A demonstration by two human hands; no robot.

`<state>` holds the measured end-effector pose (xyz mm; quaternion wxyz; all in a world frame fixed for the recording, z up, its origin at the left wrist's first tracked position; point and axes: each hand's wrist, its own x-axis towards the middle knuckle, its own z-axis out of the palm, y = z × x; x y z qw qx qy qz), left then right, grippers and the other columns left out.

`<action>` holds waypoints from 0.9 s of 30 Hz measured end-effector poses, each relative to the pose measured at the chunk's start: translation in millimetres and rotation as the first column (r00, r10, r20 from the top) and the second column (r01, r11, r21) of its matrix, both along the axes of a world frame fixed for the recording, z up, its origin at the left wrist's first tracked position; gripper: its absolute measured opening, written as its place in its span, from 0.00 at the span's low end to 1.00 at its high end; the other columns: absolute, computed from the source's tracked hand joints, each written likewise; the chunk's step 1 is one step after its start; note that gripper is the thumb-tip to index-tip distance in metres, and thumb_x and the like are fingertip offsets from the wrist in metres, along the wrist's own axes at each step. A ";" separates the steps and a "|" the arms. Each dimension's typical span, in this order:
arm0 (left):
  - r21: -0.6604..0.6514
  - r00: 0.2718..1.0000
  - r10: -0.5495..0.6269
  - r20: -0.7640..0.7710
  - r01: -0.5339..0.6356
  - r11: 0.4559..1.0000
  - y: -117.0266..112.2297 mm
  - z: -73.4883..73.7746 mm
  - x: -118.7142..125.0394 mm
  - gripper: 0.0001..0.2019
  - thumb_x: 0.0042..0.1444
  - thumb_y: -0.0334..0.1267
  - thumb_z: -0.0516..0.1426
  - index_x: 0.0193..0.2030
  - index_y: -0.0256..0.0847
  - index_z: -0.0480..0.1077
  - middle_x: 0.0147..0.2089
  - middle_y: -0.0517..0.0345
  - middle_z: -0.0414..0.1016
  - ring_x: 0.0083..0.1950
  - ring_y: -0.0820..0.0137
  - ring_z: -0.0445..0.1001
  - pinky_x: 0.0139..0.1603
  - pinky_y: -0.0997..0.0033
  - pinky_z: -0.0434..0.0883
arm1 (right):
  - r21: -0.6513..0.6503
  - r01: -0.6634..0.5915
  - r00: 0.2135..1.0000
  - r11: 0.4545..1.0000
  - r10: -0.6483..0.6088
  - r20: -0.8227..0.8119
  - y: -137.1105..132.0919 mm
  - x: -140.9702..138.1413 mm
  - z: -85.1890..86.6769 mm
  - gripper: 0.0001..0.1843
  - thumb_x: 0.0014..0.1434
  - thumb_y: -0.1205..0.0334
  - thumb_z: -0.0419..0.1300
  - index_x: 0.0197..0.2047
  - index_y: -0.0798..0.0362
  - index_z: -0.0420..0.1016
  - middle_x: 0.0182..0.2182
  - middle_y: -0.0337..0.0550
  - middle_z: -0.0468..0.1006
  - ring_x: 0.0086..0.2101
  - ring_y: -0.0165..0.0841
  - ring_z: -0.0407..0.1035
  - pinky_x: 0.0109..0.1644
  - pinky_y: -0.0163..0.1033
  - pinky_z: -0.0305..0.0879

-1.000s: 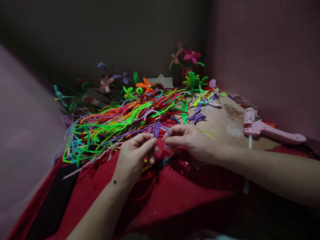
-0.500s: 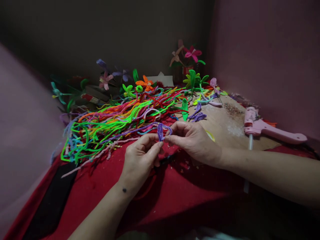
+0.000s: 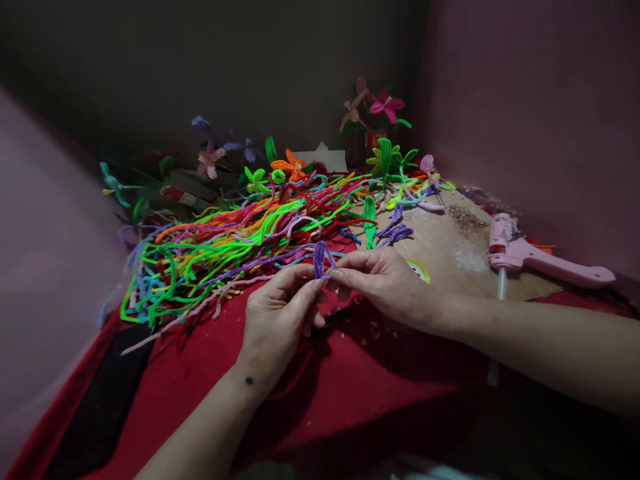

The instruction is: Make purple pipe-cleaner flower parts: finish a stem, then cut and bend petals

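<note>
A purple pipe cleaner [image 3: 321,259], bent into upright narrow loops, is pinched between both hands over the red cloth. My left hand [image 3: 283,303] grips its lower left side with thumb and forefinger. From the right, my right hand [image 3: 387,283] closes thumb and forefinger on the lower right end of the same piece. Beyond the hands lie more looped purple pipe cleaner pieces [image 3: 395,232] and a green looped leaf [image 3: 369,220]. A heap of loose pipe cleaners [image 3: 240,233] in many colours spreads behind my left hand.
A pink glue gun [image 3: 540,253] rests at the right with its glue stick pointing towards me. Near my right hand, a yellow-rimmed roll [image 3: 417,271] sits on the brown board [image 3: 445,240]. Finished pipe cleaner flowers [image 3: 290,165] stand at the back. A black strip [image 3: 103,400] lies at left.
The loose purple loop on the right has been drawn in, so the piece now stands as narrower, upright loops. My right fingers have lowered slightly, and more of the yellow-rimmed roll shows.
</note>
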<state>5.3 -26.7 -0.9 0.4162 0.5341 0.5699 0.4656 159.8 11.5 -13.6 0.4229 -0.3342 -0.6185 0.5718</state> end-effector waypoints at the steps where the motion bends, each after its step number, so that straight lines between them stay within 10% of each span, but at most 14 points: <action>1: -0.003 1.000 -0.003 0.010 0.003 1.000 -0.7 0.1 0.4 0.11 0.50 0.40 0.60 0.39 0.38 0.71 0.21 0.62 0.72 0.16 0.75 0.69 0.14 0.79 0.64 | 0.005 0.007 1.000 1.000 -0.007 0.015 0.4 0.2 -0.5 0.11 0.55 0.64 0.57 0.23 0.57 0.73 0.19 0.36 0.70 0.22 0.24 0.62 0.27 0.31 0.58; 9: -0.089 0.997 -0.068 0.044 0.072 0.993 -2.9 0.2 0.6 0.08 0.53 0.40 0.58 0.36 0.38 0.71 0.15 0.62 0.71 0.14 0.75 0.67 0.15 0.79 0.65 | -0.058 -0.092 0.995 0.994 0.095 0.043 4.8 -1.6 -6.5 0.09 0.53 0.62 0.59 0.24 0.56 0.72 0.20 0.36 0.69 0.22 0.25 0.62 0.27 0.32 0.58; 14: -0.126 0.997 -0.067 0.041 0.072 0.989 -3.6 4.5 2.6 0.06 0.51 0.37 0.59 0.34 0.37 0.72 0.17 0.62 0.72 0.15 0.76 0.67 0.15 0.80 0.65 | -0.202 -0.067 0.978 0.977 0.025 -0.205 8.2 -1.1 -0.2 0.10 0.49 0.59 0.64 0.34 0.55 0.72 0.26 0.36 0.72 0.24 0.25 0.65 0.29 0.32 0.61; 27: -0.203 0.974 -0.179 0.140 0.205 0.957 1.4 -0.3 -2.3 0.06 0.52 0.37 0.59 0.28 0.37 0.68 0.17 0.60 0.74 0.12 0.78 0.64 0.13 0.82 0.59 | -0.364 -0.069 0.956 0.929 -0.042 -0.290 9.9 -4.7 -6.9 0.15 0.49 0.54 0.65 0.24 0.57 0.69 0.17 0.36 0.70 0.18 0.24 0.62 0.25 0.31 0.60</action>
